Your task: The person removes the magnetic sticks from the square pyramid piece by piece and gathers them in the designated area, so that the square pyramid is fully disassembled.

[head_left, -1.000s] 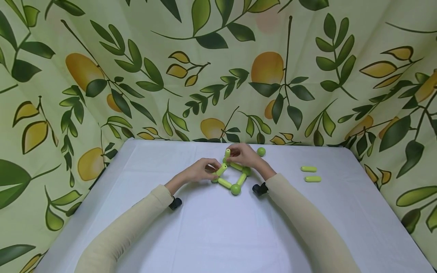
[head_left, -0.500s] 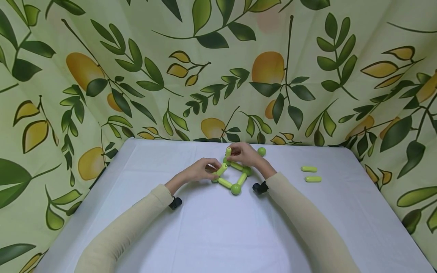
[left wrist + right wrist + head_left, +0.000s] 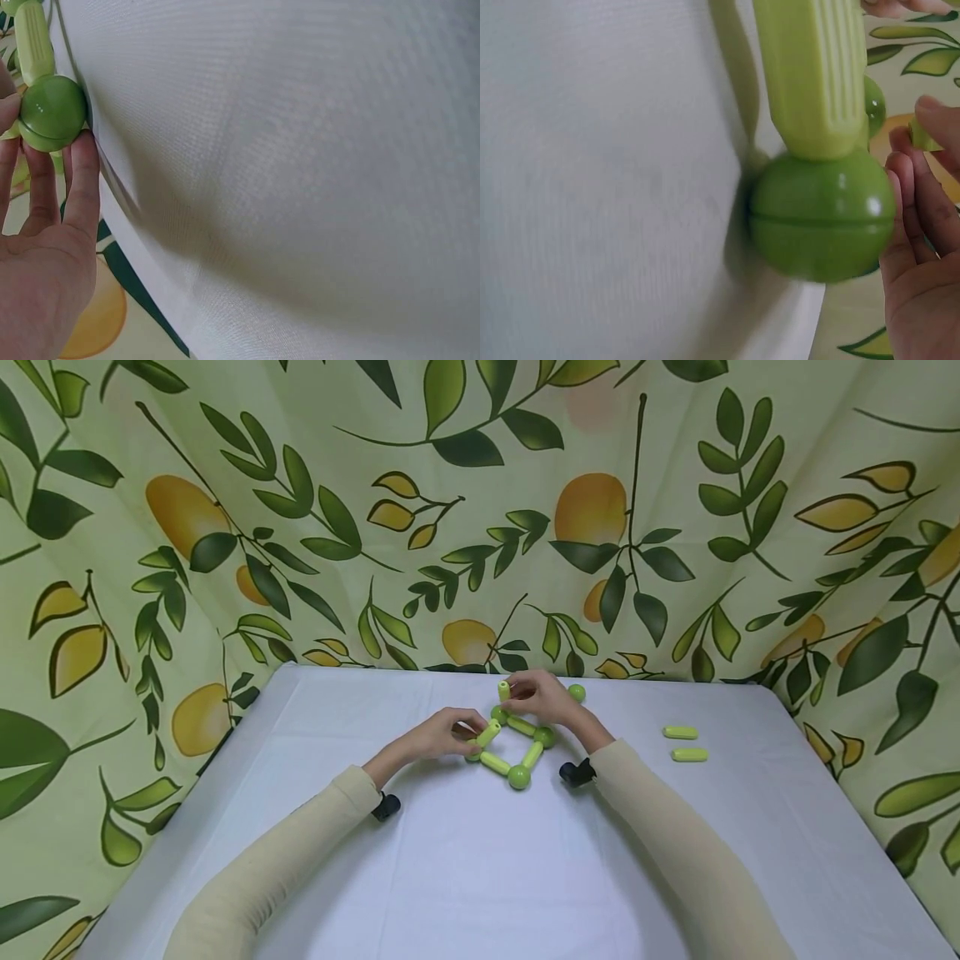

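A person in cream sleeves worked at a counter covered in white cloth, with a leaf-and-fruit patterned curtain behind. Near the counter's far middle lay a flat square frame of pale green rods joined by darker green balls. The left hand sat at the frame's 9 o'clock corner, its fingers curled round the corner ball. The right hand was at the frame's 12 o'clock corner, fingers pinching an upright rod that stood on that corner. A loose green ball lay just beside the right hand, at its 2 o'clock. Two spare rods lay well apart from the frame, at its 3 o'clock.
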`<state>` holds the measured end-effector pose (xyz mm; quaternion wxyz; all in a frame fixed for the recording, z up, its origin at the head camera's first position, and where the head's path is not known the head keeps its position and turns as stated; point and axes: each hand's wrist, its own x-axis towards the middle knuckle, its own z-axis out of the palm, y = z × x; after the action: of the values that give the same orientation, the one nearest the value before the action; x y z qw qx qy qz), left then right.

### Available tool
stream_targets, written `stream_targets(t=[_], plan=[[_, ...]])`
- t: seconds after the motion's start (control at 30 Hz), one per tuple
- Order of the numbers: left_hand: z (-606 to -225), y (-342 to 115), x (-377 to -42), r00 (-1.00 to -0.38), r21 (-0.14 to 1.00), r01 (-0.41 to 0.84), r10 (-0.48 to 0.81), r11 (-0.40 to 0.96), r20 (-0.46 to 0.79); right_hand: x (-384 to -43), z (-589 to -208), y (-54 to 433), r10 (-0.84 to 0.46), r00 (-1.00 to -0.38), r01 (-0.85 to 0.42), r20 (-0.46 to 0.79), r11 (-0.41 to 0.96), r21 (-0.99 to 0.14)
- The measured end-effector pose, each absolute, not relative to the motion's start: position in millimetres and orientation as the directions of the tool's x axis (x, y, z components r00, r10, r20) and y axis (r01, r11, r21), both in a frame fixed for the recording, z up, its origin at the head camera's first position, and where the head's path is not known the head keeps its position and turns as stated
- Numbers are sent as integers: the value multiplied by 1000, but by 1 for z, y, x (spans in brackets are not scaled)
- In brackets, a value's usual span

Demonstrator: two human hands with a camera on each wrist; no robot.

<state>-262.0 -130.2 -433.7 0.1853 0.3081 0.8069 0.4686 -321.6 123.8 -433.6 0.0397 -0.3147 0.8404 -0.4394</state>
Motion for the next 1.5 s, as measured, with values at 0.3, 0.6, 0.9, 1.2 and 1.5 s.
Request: stream_targets(t=[0.3,0.6,0.9,1.2,1.5], plan=[[-431,-129,-260,-747,864,328,664,382,-10,-316,-425,146,-589,-771,-500,242,324,-803],[-433,-129,-259,-755,868,317,656,382,-13,-305,-422,169,-552,-808,-451,206,354,-819],[-435,-129,-260,-760,864,321,650,388,-9,-283,-412,190,-535,-828,-423,169,398,-814],[-438,-129,-260,-764,865,306,645,397,-25,-275,-426,218,-474,-859,-401,192,391,-828],[-436,-129,-260,-755,876,309,655,371,-11,-259,-423,246,-452,-877,-360,160,399,-843]])
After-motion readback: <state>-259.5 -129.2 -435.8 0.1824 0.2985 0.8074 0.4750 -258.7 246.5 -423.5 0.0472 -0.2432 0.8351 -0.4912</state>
